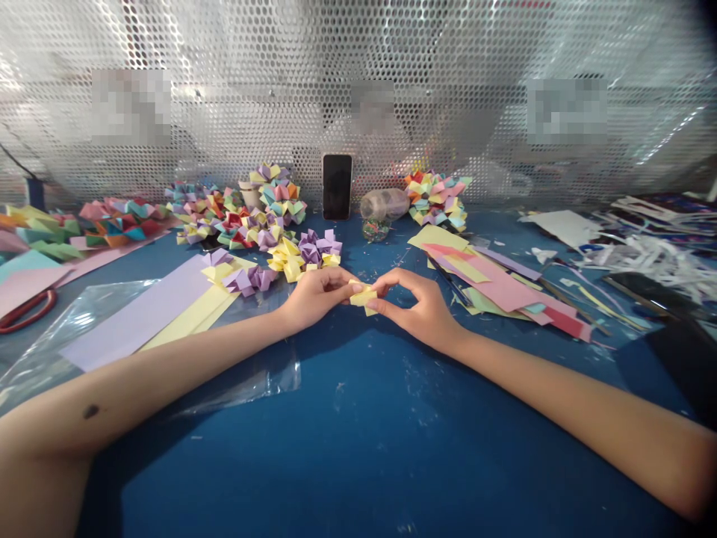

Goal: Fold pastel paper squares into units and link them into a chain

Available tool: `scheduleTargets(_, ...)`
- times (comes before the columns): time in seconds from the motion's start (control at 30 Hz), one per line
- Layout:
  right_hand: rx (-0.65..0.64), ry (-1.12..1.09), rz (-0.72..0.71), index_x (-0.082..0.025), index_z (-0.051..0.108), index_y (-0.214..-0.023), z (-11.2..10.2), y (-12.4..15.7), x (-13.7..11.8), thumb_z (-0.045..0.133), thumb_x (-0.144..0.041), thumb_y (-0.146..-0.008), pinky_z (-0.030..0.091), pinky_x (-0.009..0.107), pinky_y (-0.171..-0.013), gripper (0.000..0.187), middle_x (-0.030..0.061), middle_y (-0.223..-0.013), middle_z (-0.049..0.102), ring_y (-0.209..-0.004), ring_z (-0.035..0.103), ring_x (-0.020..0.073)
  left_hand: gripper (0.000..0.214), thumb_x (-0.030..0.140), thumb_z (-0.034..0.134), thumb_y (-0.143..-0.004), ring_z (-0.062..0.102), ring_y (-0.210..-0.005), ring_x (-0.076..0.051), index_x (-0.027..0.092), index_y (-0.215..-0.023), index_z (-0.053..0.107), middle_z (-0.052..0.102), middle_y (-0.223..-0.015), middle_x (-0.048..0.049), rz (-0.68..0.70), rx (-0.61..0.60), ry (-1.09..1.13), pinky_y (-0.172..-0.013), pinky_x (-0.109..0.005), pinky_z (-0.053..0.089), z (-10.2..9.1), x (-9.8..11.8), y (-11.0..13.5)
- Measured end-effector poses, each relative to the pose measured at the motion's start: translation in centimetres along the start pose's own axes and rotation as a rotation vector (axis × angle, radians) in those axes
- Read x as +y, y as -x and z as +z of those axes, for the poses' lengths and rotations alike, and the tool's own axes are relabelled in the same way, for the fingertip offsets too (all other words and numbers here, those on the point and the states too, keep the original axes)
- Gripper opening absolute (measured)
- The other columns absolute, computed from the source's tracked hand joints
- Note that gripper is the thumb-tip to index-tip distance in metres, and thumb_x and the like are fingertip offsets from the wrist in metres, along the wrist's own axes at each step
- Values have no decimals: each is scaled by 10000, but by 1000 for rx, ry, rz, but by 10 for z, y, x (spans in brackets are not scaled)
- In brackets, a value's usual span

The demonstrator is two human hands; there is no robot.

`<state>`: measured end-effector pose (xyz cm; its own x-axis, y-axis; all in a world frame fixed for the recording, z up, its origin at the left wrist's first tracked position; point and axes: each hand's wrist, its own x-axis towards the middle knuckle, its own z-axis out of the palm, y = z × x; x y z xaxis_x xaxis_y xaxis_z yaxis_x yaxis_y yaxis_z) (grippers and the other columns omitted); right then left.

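A small folded piece of yellow paper (364,296) is held above the blue table between both hands. My left hand (317,300) pinches its left side, thumb and fingers closed. From the right, my right hand (420,308) grips the other side between thumb and forefinger. Just beyond the left hand lie folded paper units in yellow (287,259) and purple (319,246). More purple folded units (252,279) rest on paper strips left of that hand. The finer folds of the held piece are too small to make out.
Long purple paper (140,310) lies over a plastic bag (72,321) at left, near red scissor handles (33,310). Colourful paper clusters (440,198), an upright phone (337,187) and a jar (384,203) stand by the perforated metal panel (314,45). Coloured strips (509,288) and white scraps (655,261) lie right.
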<state>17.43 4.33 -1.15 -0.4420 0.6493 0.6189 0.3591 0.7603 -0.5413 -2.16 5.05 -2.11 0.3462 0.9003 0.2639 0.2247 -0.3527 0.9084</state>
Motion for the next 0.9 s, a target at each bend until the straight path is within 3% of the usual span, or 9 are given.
scheduleTargets(0.13, -15, 26, -28, -210, 558, -771, 1, 0, 0, 674, -295, -769, 433, 284, -704, 144, -18, -744, 586, -712, 557, 129, 267, 367, 608, -796, 545, -616, -78, 109, -827, 669, 649, -731, -43, 17, -19, -31, -578, -192, 429, 1, 1, 2)
scheduleTargets(0.27, 8, 6, 4, -206, 530, -748, 1, 0, 0, 658, -299, -784, 433, 283, -695, 161, -11, -749, 551, -715, 538, 129, 262, 367, 606, -800, 563, -638, -74, 121, -840, 688, 653, -731, -28, -8, -83, 93, -618, -188, 474, 1, 1, 1)
scheduleTargets(0.47, 84, 12, 4, -207, 533, -741, 2, -2, 2, 636, -324, -796, 444, 322, -752, 165, 11, -813, 559, -793, 551, 156, 334, 413, 570, -819, 635, -816, -126, 132, -953, 688, 686, -924, -62, -83, -155, 259, -786, -269, 534, 1, 4, 2)
scheduleTargets(0.63, 90, -14, 45, -208, 539, -742, 2, -1, 2, 634, -337, -795, 455, 335, -781, 169, 23, -853, 607, -834, 581, 168, 326, 279, 675, -751, 643, -912, -139, 152, -1051, 662, 694, -1006, -64, -21, -206, 278, -879, -271, 500, 3, 6, 4)
scheduleTargets(0.9, 91, -6, 141, -205, 574, -731, 1, 1, 1, 647, -402, -772, 448, 298, -678, 215, 2, -736, 610, -701, 570, 146, 275, 278, 646, -768, 630, -749, -103, 144, -1004, 685, 709, -913, -62, -19, -170, 186, -715, -224, 526, 3, 4, 2)
